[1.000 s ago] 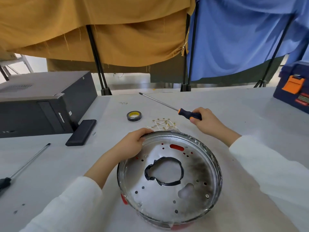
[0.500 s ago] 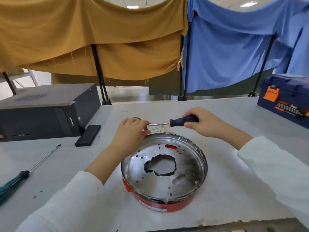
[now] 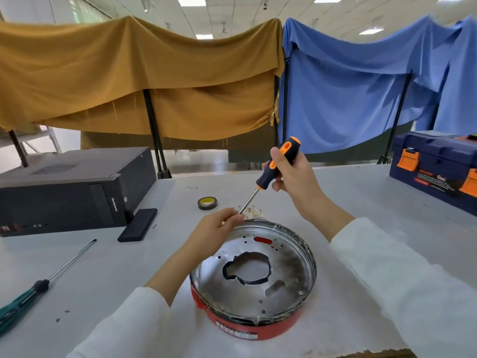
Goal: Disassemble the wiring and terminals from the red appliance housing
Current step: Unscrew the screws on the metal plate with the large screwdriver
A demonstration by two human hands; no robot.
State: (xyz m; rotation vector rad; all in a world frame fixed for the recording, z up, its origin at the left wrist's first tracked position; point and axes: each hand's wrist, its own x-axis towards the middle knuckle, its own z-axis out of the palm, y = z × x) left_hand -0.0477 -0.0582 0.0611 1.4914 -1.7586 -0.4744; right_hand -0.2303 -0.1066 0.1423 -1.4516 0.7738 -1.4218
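Red appliance housing [image 3: 254,328] with its perforated metal plate [image 3: 281,270] uppermost, resting on the desk [image 3: 361,192] near the front edge. Left hand [image 3: 215,228] at the housing's far-left rim, fingers curled and pinching the screwdriver shaft near its tip. Right hand [image 3: 296,177], raised, wraps the handle of the orange-and-black screwdriver [image 3: 271,174], which slants down-left. Behind the rim: loose wiring [image 3: 254,211], then a tape roll [image 3: 207,203]. Bare desk extends right toward the blue toolbox [image 3: 436,164]; a green screwdriver [image 3: 38,288] and computer case [image 3: 72,184] occupy the left.
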